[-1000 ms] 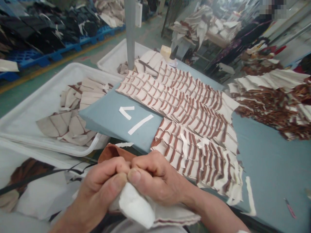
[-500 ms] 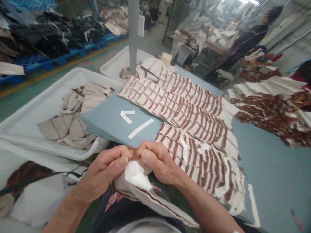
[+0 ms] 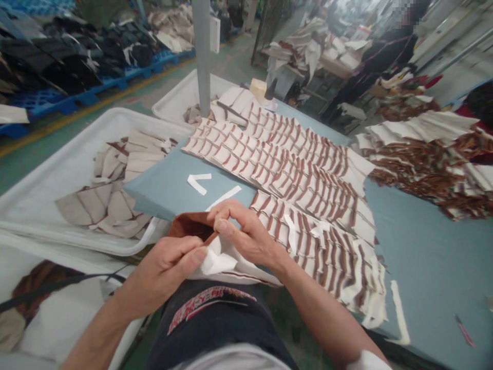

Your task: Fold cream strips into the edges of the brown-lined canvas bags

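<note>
Both of my hands grip one fabric piece, off-white on one side and brown on the other. My left hand pinches its brown edge from the left, thumb on top. On the other side, my right hand pinches the same edge close by, fingers curled. A brown flap stands up behind the fingers. White strip-like material lies against the piece below the hands. The blue-grey table is just beyond, with overlapping rows of similar off-white and brown pieces on it.
White strips lie on the table near my hands. At left stands a white bin of fabric pieces. A metal post rises behind the table. Stacked brown and white pieces and pink-handled snips are at right. A person stands farther back.
The fabric piece has been turned, so its brown side now shows as a raised flap behind my fingers. Its long tail has swung up off my lap. My right hand rose slightly.
</note>
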Demonstrator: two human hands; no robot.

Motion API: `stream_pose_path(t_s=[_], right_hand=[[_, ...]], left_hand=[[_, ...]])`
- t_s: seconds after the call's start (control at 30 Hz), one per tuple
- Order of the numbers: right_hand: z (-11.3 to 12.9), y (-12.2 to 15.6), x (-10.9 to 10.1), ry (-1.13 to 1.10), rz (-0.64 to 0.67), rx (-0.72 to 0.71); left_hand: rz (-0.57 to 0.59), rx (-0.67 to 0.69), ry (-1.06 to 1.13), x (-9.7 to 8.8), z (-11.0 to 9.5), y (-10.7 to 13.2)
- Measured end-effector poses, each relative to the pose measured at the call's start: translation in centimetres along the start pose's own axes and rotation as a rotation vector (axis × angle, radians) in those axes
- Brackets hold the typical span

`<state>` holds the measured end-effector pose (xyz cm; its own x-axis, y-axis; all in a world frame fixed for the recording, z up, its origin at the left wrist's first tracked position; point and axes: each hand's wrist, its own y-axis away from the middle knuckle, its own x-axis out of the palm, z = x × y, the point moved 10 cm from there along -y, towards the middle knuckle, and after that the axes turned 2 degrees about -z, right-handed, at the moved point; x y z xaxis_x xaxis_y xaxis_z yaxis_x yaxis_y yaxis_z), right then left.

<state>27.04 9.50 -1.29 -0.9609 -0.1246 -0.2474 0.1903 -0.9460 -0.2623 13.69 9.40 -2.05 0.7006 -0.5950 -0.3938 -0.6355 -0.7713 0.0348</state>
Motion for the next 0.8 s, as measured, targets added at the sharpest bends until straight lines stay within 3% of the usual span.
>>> stream_pose_path(t_s=[0.1, 0.17, 0.33, 0.4, 0.47, 0.53, 0.6, 0.7, 0.8], right_hand=[[0.7, 1.3, -0.4, -0.048, -0.024, 0.012], [0.8, 2.3, 0.3, -0.086, 0.038, 0.055], [-2.6, 3.5, 3.2, -0.048, 0.17, 0.306], [-3.6, 3.1, 4.0, -0.067, 0.159, 0.322], [-3.0, 2.1, 3.2, 0.002, 0.02, 0.181], [-0.8, 1.8, 1.6, 0.15, -0.186, -0.055], [1.8, 2.4, 0.9, 0.304, -0.312, -0.28], [4.2, 3.3, 2.6, 0.529, -0.237, -0.481], [4.6, 4.3, 4.8, 0.688, -0.048, -0.538]], left_hand=[[-0.175, 0.003, -0.08, -1.6, 0.1, -0.3], [-0.232, 0.008, -0.075, -2.3, 0.4, -0.5], [-0.183, 0.014, -0.06, -2.5, 1.2, -0.7], [-0.176, 0.014, -0.07, -2.7, 1.4, -0.6], [-0.199, -0.01, -0.058, -3.1, 2.0, -0.4], [-0.256, -0.06, -0.034, -3.8, 3.0, -0.1], [-0.328, -0.112, -0.018, -4.4, 4.2, 0.3], [-0.43, -0.163, -0.007, -5.2, 5.9, 0.9], [-0.46, -0.185, 0.016, -5.7, 7.3, 0.8]])
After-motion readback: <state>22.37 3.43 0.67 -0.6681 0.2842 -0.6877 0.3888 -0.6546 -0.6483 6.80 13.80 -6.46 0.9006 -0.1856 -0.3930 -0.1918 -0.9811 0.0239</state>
